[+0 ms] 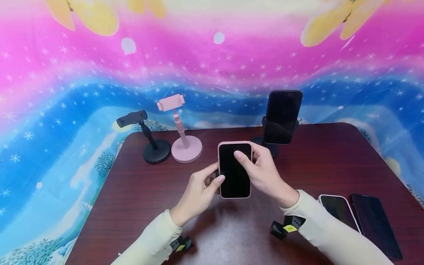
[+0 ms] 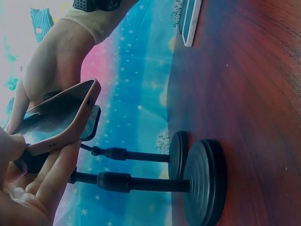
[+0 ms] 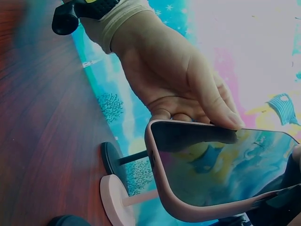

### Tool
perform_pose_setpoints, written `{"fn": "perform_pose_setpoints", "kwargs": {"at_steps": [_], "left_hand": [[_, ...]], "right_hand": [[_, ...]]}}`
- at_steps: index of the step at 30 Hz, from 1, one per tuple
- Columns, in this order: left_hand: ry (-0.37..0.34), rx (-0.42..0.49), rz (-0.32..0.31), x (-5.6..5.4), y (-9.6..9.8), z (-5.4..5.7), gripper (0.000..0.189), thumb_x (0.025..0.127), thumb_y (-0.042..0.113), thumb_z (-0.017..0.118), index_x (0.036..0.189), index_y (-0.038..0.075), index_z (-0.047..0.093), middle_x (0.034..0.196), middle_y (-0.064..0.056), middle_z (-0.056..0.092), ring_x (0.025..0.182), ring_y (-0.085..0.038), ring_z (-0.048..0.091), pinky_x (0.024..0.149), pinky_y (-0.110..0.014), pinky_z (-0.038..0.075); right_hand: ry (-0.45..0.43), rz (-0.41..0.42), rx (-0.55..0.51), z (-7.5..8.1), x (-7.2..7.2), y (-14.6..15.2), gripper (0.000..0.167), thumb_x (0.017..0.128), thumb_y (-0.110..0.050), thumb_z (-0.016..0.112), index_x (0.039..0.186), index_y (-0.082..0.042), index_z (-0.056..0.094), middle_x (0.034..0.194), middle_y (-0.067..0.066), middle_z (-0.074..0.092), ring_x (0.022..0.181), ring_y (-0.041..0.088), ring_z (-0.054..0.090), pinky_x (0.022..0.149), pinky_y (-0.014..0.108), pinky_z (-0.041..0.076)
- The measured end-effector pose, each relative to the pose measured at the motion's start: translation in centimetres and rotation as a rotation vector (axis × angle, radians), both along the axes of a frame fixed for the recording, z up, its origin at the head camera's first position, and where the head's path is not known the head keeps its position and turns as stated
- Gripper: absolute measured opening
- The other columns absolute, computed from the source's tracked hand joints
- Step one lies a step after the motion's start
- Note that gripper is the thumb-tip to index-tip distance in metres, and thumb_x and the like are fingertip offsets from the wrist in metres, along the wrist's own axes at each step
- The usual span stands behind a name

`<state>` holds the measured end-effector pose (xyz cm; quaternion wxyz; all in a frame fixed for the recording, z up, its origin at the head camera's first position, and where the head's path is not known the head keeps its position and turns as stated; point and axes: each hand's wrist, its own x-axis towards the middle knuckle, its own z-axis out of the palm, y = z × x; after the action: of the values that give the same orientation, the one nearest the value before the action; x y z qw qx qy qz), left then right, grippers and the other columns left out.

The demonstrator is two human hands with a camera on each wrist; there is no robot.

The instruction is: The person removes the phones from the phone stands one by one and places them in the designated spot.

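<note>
Both hands hold a phone in a pink case (image 1: pixel 235 184), its dark screen facing me, above the middle of the table. My left hand (image 1: pixel 197 191) grips its left edge, thumb in front and fingers behind. The right hand (image 1: pixel 266 176) holds the upper right side, its thumb lying over the screen. Behind the phone, mostly hidden in the head view, a black phone stand (image 2: pixel 115 182) rises from a round base. Its black clamp (image 2: pixel 32 162) shows at the phone's edge by the left fingers.
Back left stand a black phone stand (image 1: pixel 156 151) and a pink phone stand (image 1: pixel 186 149), both without phones. Back right, another phone (image 1: pixel 283 117) sits upright in a black stand. A white-edged phone (image 1: pixel 339 209) and a dark phone (image 1: pixel 377 224) lie flat at the right.
</note>
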<state>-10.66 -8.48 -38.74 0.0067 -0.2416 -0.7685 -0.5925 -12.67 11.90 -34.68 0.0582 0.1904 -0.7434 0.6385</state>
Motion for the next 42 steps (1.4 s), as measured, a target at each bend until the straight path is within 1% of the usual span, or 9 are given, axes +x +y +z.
{"fn": "perform_pose_setpoints", "kwargs": {"at_steps": [2, 9, 13, 20, 23, 28, 30, 38, 42], "left_hand": [[-0.010, 0.012, -0.016, -0.02, -0.03, 0.13, 0.036, 0.102, 0.011, 0.060, 0.137, 0.006, 0.061, 0.095, -0.017, 0.075, 0.073, -0.011, 0.074, 0.067, -0.029, 0.064], [-0.108, 0.108, -0.089, -0.11, -0.06, 0.26, 0.036, 0.103, 0.008, 0.057, 0.138, 0.003, 0.059, 0.106, -0.024, 0.074, 0.079, -0.017, 0.077, 0.069, -0.033, 0.065], [-0.128, 0.140, -0.107, -0.20, -0.10, 0.07, 0.036, 0.103, 0.006, 0.057, 0.138, -0.001, 0.058, 0.111, -0.028, 0.072, 0.083, -0.021, 0.077, 0.071, -0.034, 0.065], [-0.153, 0.170, -0.115, -0.21, -0.13, 0.02, 0.037, 0.103, 0.006, 0.057, 0.139, -0.001, 0.057, 0.120, -0.027, 0.070, 0.088, -0.023, 0.077, 0.073, -0.035, 0.065], [-0.156, 0.176, -0.121, -0.21, -0.09, 0.13, 0.037, 0.102, 0.005, 0.056, 0.139, -0.002, 0.057, 0.122, -0.028, 0.069, 0.087, -0.026, 0.077, 0.073, -0.036, 0.065], [-0.153, 0.179, -0.122, -0.23, -0.12, 0.19, 0.036, 0.102, 0.004, 0.056, 0.138, -0.003, 0.057, 0.123, -0.028, 0.069, 0.087, -0.029, 0.077, 0.073, -0.036, 0.065], [-0.151, 0.176, -0.120, -0.26, -0.13, 0.18, 0.036, 0.102, 0.005, 0.057, 0.138, -0.002, 0.057, 0.123, -0.027, 0.069, 0.088, -0.027, 0.077, 0.073, -0.036, 0.065], [-0.149, 0.178, -0.115, -0.32, -0.23, 0.16, 0.036, 0.102, 0.004, 0.057, 0.137, -0.004, 0.057, 0.120, -0.029, 0.070, 0.087, -0.018, 0.077, 0.074, -0.035, 0.065], [-0.154, 0.177, -0.118, -0.38, -0.20, 0.17, 0.036, 0.102, 0.004, 0.057, 0.137, -0.004, 0.058, 0.120, -0.029, 0.070, 0.088, -0.015, 0.076, 0.074, -0.035, 0.065]], "right_hand": [[-0.002, 0.001, 0.001, -0.01, -0.02, 0.02, 0.019, 0.102, -0.007, 0.059, 0.114, 0.006, 0.065, 0.092, 0.027, 0.072, 0.072, 0.010, 0.074, 0.065, 0.032, 0.064], [0.001, 0.005, 0.002, -0.05, -0.07, 0.10, 0.019, 0.102, -0.007, 0.059, 0.114, 0.006, 0.065, 0.092, 0.028, 0.072, 0.073, 0.010, 0.074, 0.066, 0.032, 0.064], [0.007, 0.003, 0.002, -0.12, -0.06, 0.10, 0.019, 0.101, -0.006, 0.059, 0.114, 0.006, 0.065, 0.091, 0.027, 0.072, 0.073, 0.011, 0.074, 0.067, 0.032, 0.064], [0.017, -0.012, -0.021, -0.27, -0.15, 0.03, 0.019, 0.100, -0.005, 0.060, 0.114, 0.007, 0.066, 0.089, 0.027, 0.072, 0.071, 0.011, 0.074, 0.065, 0.033, 0.064], [0.016, -0.019, -0.038, -0.35, -0.18, 0.03, 0.018, 0.100, -0.004, 0.061, 0.113, 0.007, 0.066, 0.086, 0.021, 0.074, 0.070, 0.012, 0.074, 0.064, 0.032, 0.064], [0.018, -0.016, -0.062, -0.44, -0.24, -0.03, 0.018, 0.099, -0.003, 0.061, 0.112, 0.009, 0.066, 0.082, -0.007, 0.076, 0.071, 0.011, 0.075, 0.064, 0.032, 0.064], [0.022, -0.013, -0.068, -0.45, -0.29, -0.05, 0.018, 0.099, -0.003, 0.061, 0.112, 0.009, 0.066, 0.081, -0.014, 0.074, 0.071, 0.011, 0.075, 0.064, 0.031, 0.064], [0.034, -0.001, -0.075, -0.36, -0.42, -0.09, 0.018, 0.099, -0.003, 0.061, 0.110, 0.010, 0.067, 0.080, -0.015, 0.074, 0.070, 0.010, 0.074, 0.063, 0.030, 0.064], [0.039, -0.008, -0.067, -0.29, -0.49, -0.05, 0.017, 0.099, -0.003, 0.061, 0.109, 0.009, 0.068, 0.079, -0.014, 0.074, 0.069, 0.010, 0.074, 0.063, 0.030, 0.063]]}}
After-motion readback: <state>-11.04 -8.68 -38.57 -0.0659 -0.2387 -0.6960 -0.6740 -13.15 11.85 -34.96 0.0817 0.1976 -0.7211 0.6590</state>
